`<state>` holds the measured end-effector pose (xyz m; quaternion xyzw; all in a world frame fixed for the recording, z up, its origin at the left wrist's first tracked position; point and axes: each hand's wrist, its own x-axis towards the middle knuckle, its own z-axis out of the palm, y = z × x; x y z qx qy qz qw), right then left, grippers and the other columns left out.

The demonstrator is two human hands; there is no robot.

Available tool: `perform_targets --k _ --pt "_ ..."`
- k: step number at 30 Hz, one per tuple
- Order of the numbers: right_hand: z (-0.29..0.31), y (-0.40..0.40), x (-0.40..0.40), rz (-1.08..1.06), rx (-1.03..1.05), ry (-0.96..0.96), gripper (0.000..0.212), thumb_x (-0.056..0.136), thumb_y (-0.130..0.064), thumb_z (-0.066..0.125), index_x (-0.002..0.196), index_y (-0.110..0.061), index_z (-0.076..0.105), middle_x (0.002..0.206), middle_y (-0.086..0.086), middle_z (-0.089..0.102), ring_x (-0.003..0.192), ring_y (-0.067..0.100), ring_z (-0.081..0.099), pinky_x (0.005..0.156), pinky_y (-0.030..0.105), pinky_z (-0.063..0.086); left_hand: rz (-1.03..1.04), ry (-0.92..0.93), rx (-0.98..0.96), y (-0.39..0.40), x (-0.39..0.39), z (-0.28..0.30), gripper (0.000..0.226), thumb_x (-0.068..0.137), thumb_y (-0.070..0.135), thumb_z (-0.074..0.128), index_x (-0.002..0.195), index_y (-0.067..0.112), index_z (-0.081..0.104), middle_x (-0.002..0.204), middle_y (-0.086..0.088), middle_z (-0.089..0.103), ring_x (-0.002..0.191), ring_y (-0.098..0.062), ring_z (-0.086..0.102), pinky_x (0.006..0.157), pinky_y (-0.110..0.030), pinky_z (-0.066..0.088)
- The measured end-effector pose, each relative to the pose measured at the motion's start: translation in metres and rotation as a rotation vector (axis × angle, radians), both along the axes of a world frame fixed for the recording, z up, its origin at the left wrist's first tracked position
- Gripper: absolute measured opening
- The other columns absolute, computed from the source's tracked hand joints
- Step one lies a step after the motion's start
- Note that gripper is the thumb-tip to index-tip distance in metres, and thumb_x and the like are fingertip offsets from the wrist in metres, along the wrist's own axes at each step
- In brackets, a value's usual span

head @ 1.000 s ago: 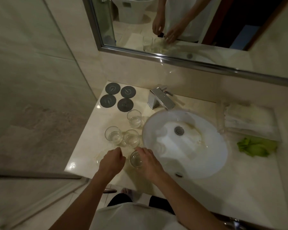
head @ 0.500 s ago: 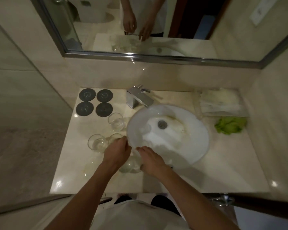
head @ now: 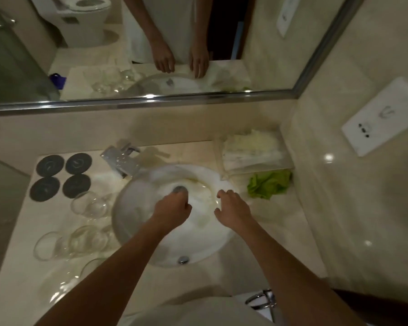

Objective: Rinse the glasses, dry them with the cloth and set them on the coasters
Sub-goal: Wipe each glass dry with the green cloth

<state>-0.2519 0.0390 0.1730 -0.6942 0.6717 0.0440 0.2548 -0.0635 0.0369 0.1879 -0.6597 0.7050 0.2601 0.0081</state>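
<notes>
A pale marble surface below a mirror carries a round white sink. Four dark coasters sit at its back left; in front of them stand blurred glasses, apparently four. A green cloth lies right of the sink. Both arms reach over the sink: the left hand is curled, its grip hidden; the right hand is spread, holding nothing.
</notes>
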Motion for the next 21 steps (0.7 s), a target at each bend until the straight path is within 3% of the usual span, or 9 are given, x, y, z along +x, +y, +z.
perform_targets --k 3,6,8,13,15,17,19,21 --pt "-0.008 -0.020 -0.046 -0.099 0.024 0.094 0.044 0.092 -0.024 0.060 0.133 -0.014 0.050 0.137 0.012 0.046 0.128 0.031 0.044 0.099 0.038 0.044 -0.021 0.005 0.009 -0.019 -0.036 0.000 0.009 0.091 0.019 0.049 0.094 0.013 0.054 0.094 -0.003 0.058 0.090 -0.027 0.056 0.075 -0.038 0.051" --pt "-0.021 -0.036 -0.076 -0.147 -0.021 0.219 0.060 0.089 -0.026 0.063 0.144 -0.015 0.042 0.150 0.021 0.033 0.138 0.039 0.032 0.112 0.045 0.034 -0.059 -0.022 0.017 -0.031 -0.058 0.000 0.010 0.092 0.019 0.048 0.091 0.012 0.055 0.089 -0.001 0.056 0.087 -0.025 0.056 0.074 -0.036 0.049" --pt "-0.028 -0.045 -0.092 -0.208 -0.076 0.230 0.061 0.091 -0.027 0.064 0.146 -0.020 0.040 0.149 0.027 0.029 0.137 0.044 0.030 0.110 0.048 0.036 -0.064 -0.027 0.022 -0.036 -0.065 -0.001 0.010 0.092 0.019 0.047 0.089 0.012 0.053 0.088 -0.002 0.057 0.085 -0.025 0.056 0.073 -0.036 0.049" --pt "-0.046 -0.058 -0.104 -0.199 -0.011 0.111 0.069 0.093 -0.018 0.062 0.152 -0.026 0.028 0.135 0.020 0.049 0.124 0.038 0.044 0.100 0.044 0.040 0.012 0.003 -0.001 -0.036 -0.052 -0.007 0.007 0.090 0.017 0.047 0.085 0.013 0.050 0.085 -0.003 0.058 0.078 -0.025 0.052 0.064 -0.034 0.045" --pt "-0.050 -0.059 -0.097 -0.173 0.037 0.124 0.082 0.092 -0.015 0.064 0.157 -0.029 0.015 0.134 0.019 0.053 0.123 0.038 0.049 0.098 0.045 0.044 0.039 0.010 -0.017 -0.033 -0.042 -0.010 0.005 0.089 0.016 0.048 0.086 0.013 0.051 0.085 -0.002 0.057 0.074 -0.024 0.052 0.059 -0.031 0.037" --pt "-0.052 -0.059 -0.085 -0.125 0.083 0.185 0.089 0.092 -0.014 0.064 0.158 -0.031 0.007 0.133 0.019 0.056 0.121 0.038 0.053 0.096 0.047 0.050 0.065 0.014 -0.015 -0.029 -0.033 -0.012 0.005 0.089 0.017 0.049 0.091 0.014 0.053 0.086 -0.002 0.059 0.073 -0.025 0.056 0.059 -0.031 0.039" --pt "-0.054 -0.052 -0.069 -0.006 0.105 0.299 0.082 0.093 -0.017 0.064 0.158 -0.028 0.015 0.127 0.016 0.061 0.114 0.034 0.060 0.092 0.044 0.054 0.091 0.025 -0.004 -0.023 -0.022 -0.013 0.003 0.090 0.018 0.052 0.091 0.016 0.053 0.085 -0.003 0.063 0.076 -0.027 0.059 0.063 -0.034 0.047" --pt "-0.058 -0.039 -0.054 0.096 0.122 0.387 0.060 0.092 -0.021 0.068 0.145 -0.021 0.039 0.123 0.011 0.064 0.112 0.030 0.061 0.089 0.039 0.054 0.097 0.034 0.014 -0.015 -0.008 -0.014 0.006 0.090 0.020 0.054 0.085 0.019 0.050 0.083 -0.003 0.064 0.077 -0.028 0.060 0.068 -0.037 0.052"
